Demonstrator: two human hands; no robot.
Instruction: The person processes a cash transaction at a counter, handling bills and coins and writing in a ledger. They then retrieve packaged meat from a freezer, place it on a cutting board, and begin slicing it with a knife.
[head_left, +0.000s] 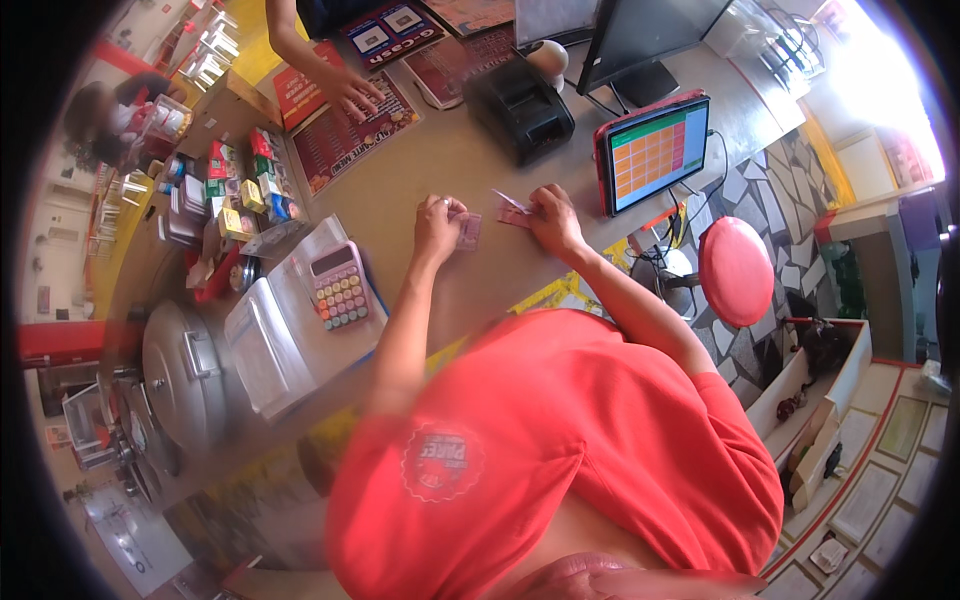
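Over the metal counter (390, 217), my left hand (441, 229) pinches a small pinkish paper slip (469, 232) printed with patterns, perhaps a banknote or ticket. To its right, my right hand (555, 217) holds a similar pinkish paper (514, 217) with a thin pale strip (508, 199) rising from its fingers. The two hands are apart. A pink calculator (341, 285) with coloured round keys lies on an open book of clear plastic sleeves (274, 337), left of my left hand. Blur hides what is printed on the papers.
Another person's hand (352, 91) rests over a laminated menu (352, 135) across the counter. A black receipt printer (519, 109), a monitor (637, 45) and a tablet (656, 154) stand at the right. Small boxes (251, 195) and a large lidded metal pot (180, 375) are at the left.
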